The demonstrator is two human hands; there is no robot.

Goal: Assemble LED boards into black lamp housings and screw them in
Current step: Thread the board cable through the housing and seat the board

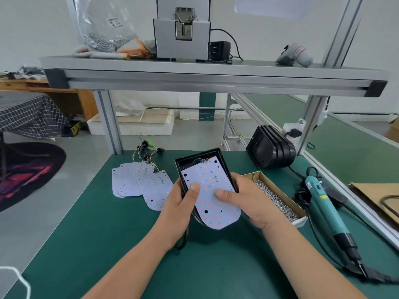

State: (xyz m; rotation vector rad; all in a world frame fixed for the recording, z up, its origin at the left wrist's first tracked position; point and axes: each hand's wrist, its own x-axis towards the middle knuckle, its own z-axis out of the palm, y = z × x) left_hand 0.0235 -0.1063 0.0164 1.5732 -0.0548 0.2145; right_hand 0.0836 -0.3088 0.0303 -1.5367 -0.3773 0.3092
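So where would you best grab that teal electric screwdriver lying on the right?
Around the mid-barrel of the teal electric screwdriver, coming from above with the right hand. It lies flat on the green mat, with the barrel unobstructed and the black tapered end pointing toward the person.

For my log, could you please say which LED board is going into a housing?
The board under both thumbs, partly in the black housing held by the left hand and right hand; the other boards lie loose on the mat.

A checked cloth (28, 114) hangs at far left, near a dark rug (26, 175).
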